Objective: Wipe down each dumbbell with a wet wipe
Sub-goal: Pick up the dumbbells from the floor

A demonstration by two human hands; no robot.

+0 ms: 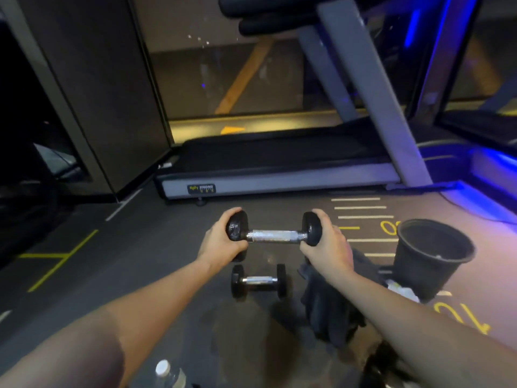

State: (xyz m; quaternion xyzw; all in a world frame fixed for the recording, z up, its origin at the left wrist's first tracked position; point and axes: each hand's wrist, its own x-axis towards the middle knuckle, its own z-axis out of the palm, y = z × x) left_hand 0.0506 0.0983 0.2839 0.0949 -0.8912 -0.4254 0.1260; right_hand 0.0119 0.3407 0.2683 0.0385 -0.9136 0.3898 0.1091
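Bottle [167, 373] cut by bottom edge; dark cloth [330, 309] partly behind right forearm; treadmill [279, 163] console cropped.

The room was dim; blue light glowed from the right edge, tinting the floor [167, 247]. Wide-angle distortion bent the edges, and fine detail was soft.

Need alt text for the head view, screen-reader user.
Two bare hands hold a dumbbell by its black ends, left hand and right hand, above a gym floor. A second dumbbell lies below it, a black bucket stands right, a treadmill behind.
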